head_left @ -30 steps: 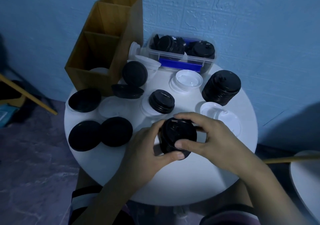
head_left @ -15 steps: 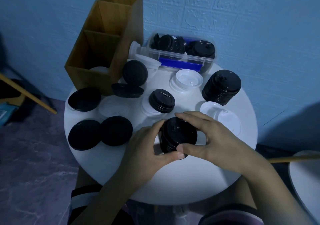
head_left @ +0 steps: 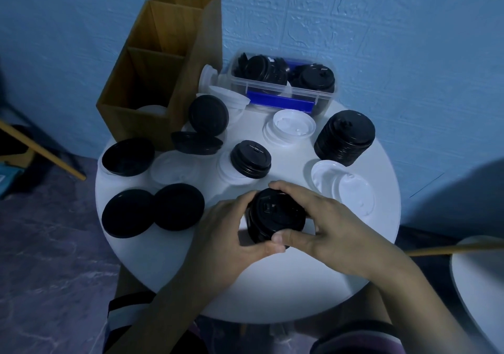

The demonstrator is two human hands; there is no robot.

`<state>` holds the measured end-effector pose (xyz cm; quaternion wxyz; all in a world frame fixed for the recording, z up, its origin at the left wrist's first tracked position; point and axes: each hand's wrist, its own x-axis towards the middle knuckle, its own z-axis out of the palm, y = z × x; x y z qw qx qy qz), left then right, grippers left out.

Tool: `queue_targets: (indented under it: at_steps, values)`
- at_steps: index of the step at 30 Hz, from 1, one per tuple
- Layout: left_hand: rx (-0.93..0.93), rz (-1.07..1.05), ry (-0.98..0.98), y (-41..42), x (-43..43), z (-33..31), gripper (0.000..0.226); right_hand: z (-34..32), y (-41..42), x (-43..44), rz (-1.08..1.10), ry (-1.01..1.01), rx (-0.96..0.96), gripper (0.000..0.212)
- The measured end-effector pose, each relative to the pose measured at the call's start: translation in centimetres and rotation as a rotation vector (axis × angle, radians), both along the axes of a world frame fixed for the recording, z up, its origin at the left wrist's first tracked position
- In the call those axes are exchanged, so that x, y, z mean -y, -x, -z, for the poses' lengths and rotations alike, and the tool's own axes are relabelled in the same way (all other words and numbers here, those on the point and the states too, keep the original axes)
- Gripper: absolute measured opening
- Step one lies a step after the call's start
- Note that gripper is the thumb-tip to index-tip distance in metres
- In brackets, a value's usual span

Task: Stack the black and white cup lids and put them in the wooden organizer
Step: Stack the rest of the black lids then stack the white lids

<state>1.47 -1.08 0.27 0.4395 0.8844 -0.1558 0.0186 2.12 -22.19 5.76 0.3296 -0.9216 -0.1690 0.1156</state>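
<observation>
The single head view looks steeply down, close over the round table (head_left: pixel 272 285), facing the wall (head_left: pixel 381 26).

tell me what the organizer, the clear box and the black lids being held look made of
Wooden organizer: wood or wood-look board, matte brown; faint grain streaks show on the walls.
Clear box: transparent plastic, glossy; the lids inside show through its wall.
Black lid stack: probably thin moulded plastic, semi-gloss; ridged rims and a soft sheen on top.

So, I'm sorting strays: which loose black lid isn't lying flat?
The black lid propped on edge beside the wooden organizer; the other loose ones lie flat.
</observation>
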Motion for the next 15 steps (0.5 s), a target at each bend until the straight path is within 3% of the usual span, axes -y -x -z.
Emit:
queue_targets:
  at_steps: [6,11,13,15]
  values:
    - [0.049,-0.021,-0.051,0.6,0.2,0.1,0.086,0.5,0.0,-0.4,0.047,-0.099,0.004,0.062]
    - [0.067,-0.035,-0.015,0.3,0.2,0.0,0.082,0.2,-0.7,-0.2,-0.01,-0.32,-0.225,0.068]
    - [0.061,-0.039,0.003,0.2,0.0,0.1,0.082,-0.7,-1.8,-0.4,0.036,-0.435,-0.241,0.058]
    - [0.039,-0.038,0.02,0.2,0.0,0.1,0.083,-0.8,-3.8,-0.7,0.176,-0.471,-0.142,0.035]
